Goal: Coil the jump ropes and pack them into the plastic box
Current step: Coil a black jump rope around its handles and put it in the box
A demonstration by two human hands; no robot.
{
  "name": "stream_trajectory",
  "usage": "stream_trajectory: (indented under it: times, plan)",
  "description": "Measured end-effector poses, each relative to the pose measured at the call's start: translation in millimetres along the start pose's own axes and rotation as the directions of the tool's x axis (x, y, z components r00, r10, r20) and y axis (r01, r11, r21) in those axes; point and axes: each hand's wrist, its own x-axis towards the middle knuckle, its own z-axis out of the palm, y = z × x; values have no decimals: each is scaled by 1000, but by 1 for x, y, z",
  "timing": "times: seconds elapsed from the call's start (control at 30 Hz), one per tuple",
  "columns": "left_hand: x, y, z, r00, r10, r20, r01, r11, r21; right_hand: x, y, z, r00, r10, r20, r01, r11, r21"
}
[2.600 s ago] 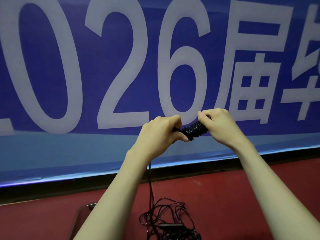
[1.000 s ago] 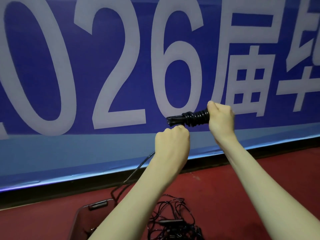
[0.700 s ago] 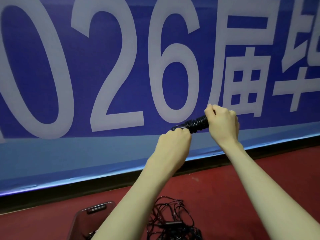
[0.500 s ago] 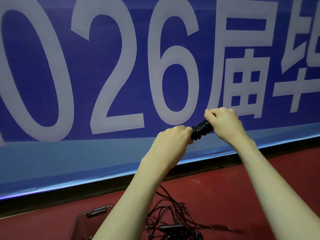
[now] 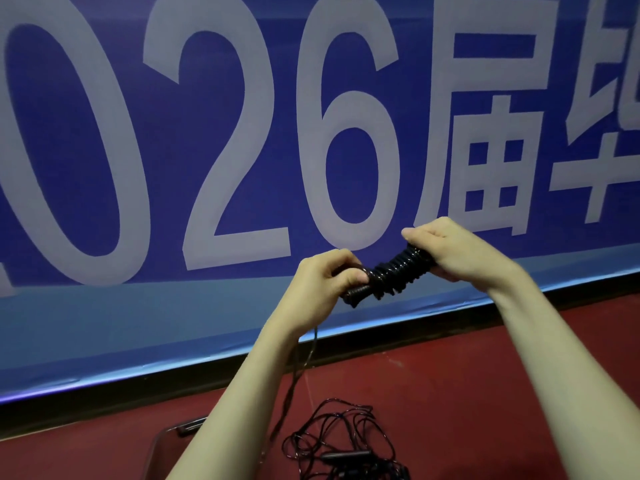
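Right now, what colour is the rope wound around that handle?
Glossy black, seen in the head view: the wound rope.

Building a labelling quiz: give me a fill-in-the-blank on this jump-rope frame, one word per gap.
1. The right hand grips one end of the black rope-wound handle bundle; the other end is held by the ____ hand.
2. A thin black cord hangs from the left hand down towards the ____ floor.
3. A loose tangle of black jump rope lies on the floor to the ____ of the clear plastic box.

Missing words: left; red; right
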Motion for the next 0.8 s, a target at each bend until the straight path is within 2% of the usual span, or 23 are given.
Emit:
stream_trajectory:
  times: [0.07,0.2,0.33,0.47,0.6,0.67,0.8]
  plan:
    - [0,1,-5,999,-39,30,42,990,-132,-1,-1,4,999,19,28,-21,994,104]
    - [-1,10,-8,994,-75,75,93,958,-270,0,-1,11,998,54,22,-58,960,275]
    - [1,24,-4,997,-72,20,73,879,-471,1,-4,14,997,76,-21,-61,917,395]
    - [4,31,-2,988,-153,-19,114,810,-575,3,-6,17,992,80,-99,-29,900,435]
    - [7,34,1,967,-249,-47,159,739,-655,2,-12,20,974,52,-222,40,920,390]
    - [8,34,2,947,-316,-57,176,661,-729,2,-15,22,953,10,-303,100,933,345]
    - [13,33,-6,901,-432,36,210,362,-908,5,-20,33,899,-91,-429,221,939,264]
